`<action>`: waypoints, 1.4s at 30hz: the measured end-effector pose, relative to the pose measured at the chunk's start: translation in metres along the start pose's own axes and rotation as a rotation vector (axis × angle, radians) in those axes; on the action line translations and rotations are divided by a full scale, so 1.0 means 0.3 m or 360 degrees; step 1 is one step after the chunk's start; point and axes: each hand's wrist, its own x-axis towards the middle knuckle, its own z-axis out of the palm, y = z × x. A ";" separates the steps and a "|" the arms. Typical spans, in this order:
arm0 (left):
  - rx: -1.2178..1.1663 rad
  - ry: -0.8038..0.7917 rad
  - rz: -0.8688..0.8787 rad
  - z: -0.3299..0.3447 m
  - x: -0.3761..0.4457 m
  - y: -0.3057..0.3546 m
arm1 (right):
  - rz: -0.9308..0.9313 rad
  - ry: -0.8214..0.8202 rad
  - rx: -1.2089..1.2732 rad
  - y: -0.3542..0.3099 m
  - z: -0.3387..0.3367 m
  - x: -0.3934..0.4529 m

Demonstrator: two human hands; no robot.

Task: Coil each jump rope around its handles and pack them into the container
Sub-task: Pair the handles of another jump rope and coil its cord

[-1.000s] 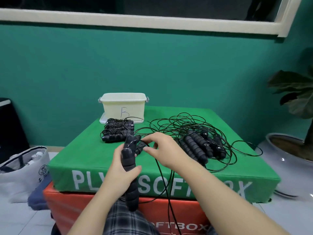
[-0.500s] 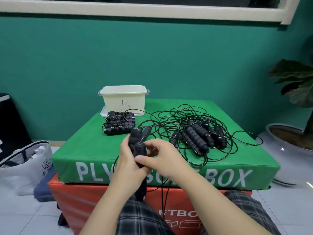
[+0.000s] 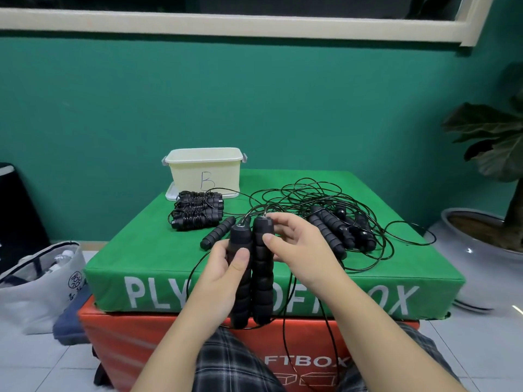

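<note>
Two black foam handles (image 3: 252, 275) of one jump rope stand side by side, upright, over the front edge of the green box (image 3: 147, 258). My left hand (image 3: 223, 267) grips the left handle, thumb across it. My right hand (image 3: 300, 247) pinches the top of the right handle. Their thin black cable runs back into a tangled heap of ropes and handles (image 3: 339, 224) on the right of the box. A stack of coiled ropes (image 3: 198, 213) lies in front of the cream container (image 3: 206, 168) marked B. One loose handle (image 3: 216, 236) lies left of my hands.
The green box sits on an orange box (image 3: 119, 340). A grey bag (image 3: 39, 284) lies on the floor at the left. A potted plant in a white pot (image 3: 481, 250) stands at the right. A teal wall rises behind.
Both handles now stand together and upright, side by side. My right hand has shifted from the middle of the handles up to the top of the right one.
</note>
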 end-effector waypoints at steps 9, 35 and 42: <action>0.0066 0.0078 -0.0067 0.003 0.008 -0.027 | 0.0067 -0.0120 -0.0199 0.016 0.018 -0.007; -0.1210 0.0413 0.0032 0.024 0.033 -0.007 | -0.0296 -0.0325 -0.1462 0.060 0.107 -0.057; -0.0516 0.0171 -0.0075 -0.015 0.019 0.017 | -0.0226 0.0022 -0.1443 0.051 0.056 -0.042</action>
